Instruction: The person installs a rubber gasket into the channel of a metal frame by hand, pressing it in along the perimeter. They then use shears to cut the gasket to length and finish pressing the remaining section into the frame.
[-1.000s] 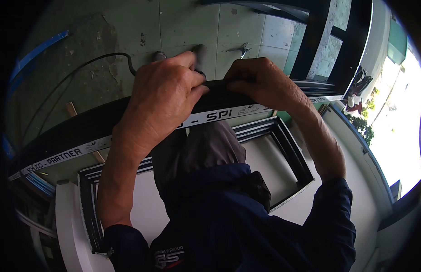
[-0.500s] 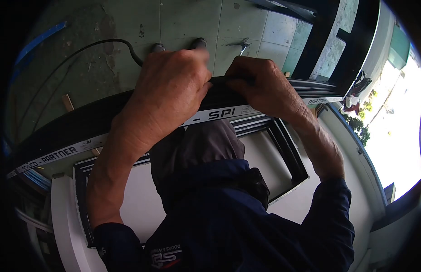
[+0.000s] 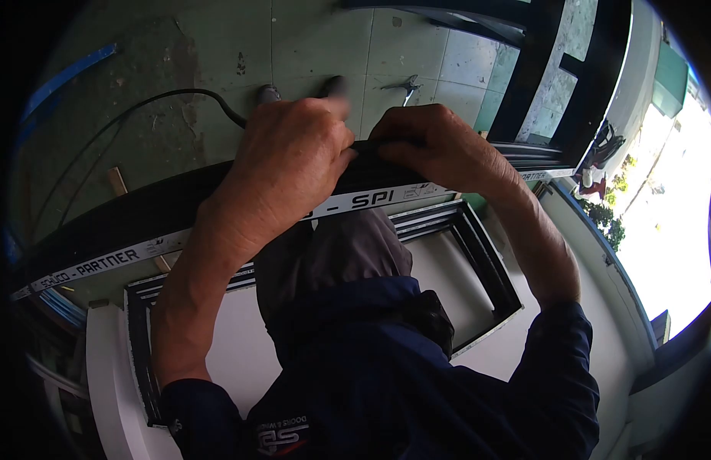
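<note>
Below, a green tiled floor (image 3: 179, 61) fills the background as I lean over a long black profile (image 3: 133, 215) that runs slanted across the view, its white label strip (image 3: 103, 264) facing me. Beneath it, a black rectangular frame (image 3: 489, 264) lies on a white surface (image 3: 447, 284). My left hand (image 3: 290, 165) is clamped over the profile's top edge near its middle. My right hand (image 3: 440, 149), just beside it, curls its fingers (image 3: 394, 146) onto the same edge, gripping it. A black cable (image 3: 141, 103) snakes across the floor behind.
</note>
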### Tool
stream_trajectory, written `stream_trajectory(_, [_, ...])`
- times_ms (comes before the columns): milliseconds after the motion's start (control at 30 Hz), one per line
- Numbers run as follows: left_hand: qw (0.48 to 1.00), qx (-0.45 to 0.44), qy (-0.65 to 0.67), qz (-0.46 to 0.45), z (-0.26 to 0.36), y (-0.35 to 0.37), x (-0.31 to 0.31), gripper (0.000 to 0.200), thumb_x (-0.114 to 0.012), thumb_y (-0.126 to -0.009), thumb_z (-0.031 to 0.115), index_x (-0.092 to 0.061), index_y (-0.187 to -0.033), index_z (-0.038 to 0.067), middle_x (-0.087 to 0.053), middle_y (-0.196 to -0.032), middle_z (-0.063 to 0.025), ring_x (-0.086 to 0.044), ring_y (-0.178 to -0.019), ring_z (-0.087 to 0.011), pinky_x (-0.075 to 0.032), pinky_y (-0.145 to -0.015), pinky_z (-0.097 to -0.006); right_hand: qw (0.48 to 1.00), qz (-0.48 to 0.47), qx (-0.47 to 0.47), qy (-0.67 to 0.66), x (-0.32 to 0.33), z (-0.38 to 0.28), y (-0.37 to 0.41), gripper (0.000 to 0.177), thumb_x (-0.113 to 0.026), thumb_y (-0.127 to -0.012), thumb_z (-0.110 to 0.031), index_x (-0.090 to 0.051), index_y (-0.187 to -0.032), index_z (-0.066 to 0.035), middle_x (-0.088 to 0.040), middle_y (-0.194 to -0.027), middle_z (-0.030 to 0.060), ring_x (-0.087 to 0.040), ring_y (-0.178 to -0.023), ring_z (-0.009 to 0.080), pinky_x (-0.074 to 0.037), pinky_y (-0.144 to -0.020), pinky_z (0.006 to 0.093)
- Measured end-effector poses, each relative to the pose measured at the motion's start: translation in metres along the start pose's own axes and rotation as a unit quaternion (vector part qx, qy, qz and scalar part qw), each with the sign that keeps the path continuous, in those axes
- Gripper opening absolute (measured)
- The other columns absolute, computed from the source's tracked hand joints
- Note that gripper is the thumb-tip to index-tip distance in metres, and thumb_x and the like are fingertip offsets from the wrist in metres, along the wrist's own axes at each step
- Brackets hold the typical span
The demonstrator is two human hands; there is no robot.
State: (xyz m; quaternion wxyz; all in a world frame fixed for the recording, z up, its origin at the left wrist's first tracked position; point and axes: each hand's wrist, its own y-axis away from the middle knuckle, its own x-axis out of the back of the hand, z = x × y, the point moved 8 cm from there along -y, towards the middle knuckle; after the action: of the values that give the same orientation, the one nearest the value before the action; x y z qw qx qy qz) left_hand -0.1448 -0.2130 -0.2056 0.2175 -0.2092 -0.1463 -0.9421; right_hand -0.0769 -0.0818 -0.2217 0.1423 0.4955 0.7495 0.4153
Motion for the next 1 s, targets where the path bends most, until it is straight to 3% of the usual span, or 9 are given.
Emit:
stream_trajectory(67, [1.000, 0.006, -0.009, -0.005, 0.001, -0.001, 0.001, 0.012, -0.079, -0.079, 0.007, -0.070, -0.077, -0.001, -0.059, -0.081, -0.0113, -0.065, -0.074, -0.0316, -0.051, -0.066, -0.0448, 1.000, -0.012, -0.010, -0.003, -0.001, 0.002, -0.001, 0.012, -0.067, -0.094, -0.006, -0.071, -0.101, 0.001, -0.075, -0.090, 0.0119, -0.072, -0.085, 0.0152, -0.057, -0.078, 0.0333])
stream_trajectory(167, [1.000, 0.010, -0.018, -0.009, 0.000, -0.001, -0.002, 0.012, -0.079, -0.078, 0.007, -0.071, -0.077, -0.001, -0.059, -0.081, -0.0112, -0.065, -0.074, -0.0313, -0.052, -0.066, -0.0445, 0.993, 0.049, -0.001, 0.103, -0.002, -0.011, 0.006, 0.013, -0.066, -0.094, -0.007, -0.070, -0.103, 0.002, -0.076, -0.092, 0.0118, -0.072, -0.087, 0.0168, -0.057, -0.080, 0.0338])
stream_trajectory(267, [1.000, 0.005, -0.018, -0.008, 0.003, -0.002, -0.001, 0.013, -0.079, -0.079, 0.007, -0.070, -0.075, -0.002, -0.059, -0.080, -0.0113, -0.065, -0.074, -0.0318, -0.052, -0.067, -0.0447, 0.996, 0.053, -0.005, 0.073, -0.002, -0.006, 0.007, 0.014, -0.068, -0.094, -0.008, -0.070, -0.103, 0.002, -0.076, -0.091, 0.0123, -0.073, -0.087, 0.0184, -0.057, -0.079, 0.0343])
stream_trajectory(367, [1.000, 0.012, -0.023, -0.011, 0.001, -0.001, -0.001, 0.014, -0.078, -0.079, 0.007, -0.068, -0.074, -0.001, -0.059, -0.081, -0.0114, -0.065, -0.074, -0.0325, -0.052, -0.067, -0.0452, 0.999, 0.027, -0.010, 0.015, -0.006, -0.008, 0.001, 0.016, -0.067, -0.090, -0.008, -0.072, -0.102, -0.001, -0.076, -0.094, 0.0172, -0.075, -0.091, 0.0326, -0.058, -0.083, 0.0411])
stream_trajectory(567, [0.999, 0.005, -0.032, -0.008, 0.000, -0.001, -0.006, 0.014, -0.078, -0.080, 0.007, -0.068, -0.074, -0.001, -0.059, -0.082, -0.0112, -0.065, -0.077, -0.0331, -0.052, -0.069, -0.0461, 0.996, 0.038, -0.023, 0.083, -0.007, -0.012, -0.002, 0.016, -0.069, -0.090, -0.011, -0.071, -0.100, 0.001, -0.077, -0.094, 0.0172, -0.077, -0.091, 0.0284, -0.058, -0.082, 0.0386])
stream_trajectory(667, [0.999, -0.004, -0.033, -0.002, 0.001, 0.002, 0.003, 0.012, -0.078, -0.081, 0.008, -0.071, -0.078, -0.001, -0.060, -0.082, -0.0108, -0.066, -0.076, -0.0326, -0.052, -0.068, -0.0452, 0.999, 0.030, -0.034, 0.026, -0.007, -0.007, -0.002, 0.016, -0.070, -0.091, -0.012, -0.072, -0.101, 0.000, -0.077, -0.094, 0.0160, -0.077, -0.090, 0.0262, -0.059, -0.083, 0.0375])
stream_trajectory(800, [0.998, 0.041, -0.042, -0.012, -0.009, 0.018, 0.021, 0.012, -0.080, -0.080, 0.008, -0.075, -0.086, -0.001, -0.062, -0.083, -0.0107, -0.066, -0.074, -0.0309, -0.052, -0.067, -0.0430, 0.999, 0.035, -0.033, 0.022, -0.009, -0.005, 0.001, 0.018, -0.070, -0.092, -0.012, -0.072, -0.105, 0.000, -0.078, -0.096, 0.0159, -0.077, -0.092, 0.0244, -0.059, -0.086, 0.0359])
stream_trajectory(867, [0.999, 0.017, -0.035, -0.014, -0.010, 0.018, 0.019, 0.013, -0.081, -0.079, 0.007, -0.076, -0.088, -0.001, -0.062, -0.082, -0.0110, -0.066, -0.073, -0.0301, -0.052, -0.066, -0.0424, 0.998, 0.024, -0.054, 0.037, -0.008, -0.010, 0.001, 0.020, -0.070, -0.093, -0.012, -0.072, -0.108, 0.001, -0.078, -0.097, 0.0162, -0.076, -0.094, 0.0241, -0.059, -0.087, 0.0351])
stream_trajectory(1000, [0.999, -0.014, -0.030, -0.020, -0.010, 0.014, 0.015, 0.013, -0.081, -0.078, 0.006, -0.076, -0.088, -0.002, -0.062, -0.081, -0.0115, -0.066, -0.072, -0.0299, -0.051, -0.064, -0.0422, 0.999, 0.007, -0.032, 0.012, -0.008, -0.004, 0.000, 0.018, -0.069, -0.095, -0.012, -0.071, -0.107, 0.001, -0.075, -0.093, 0.0099, -0.070, -0.088, 0.0135, -0.056, -0.082, 0.0322])
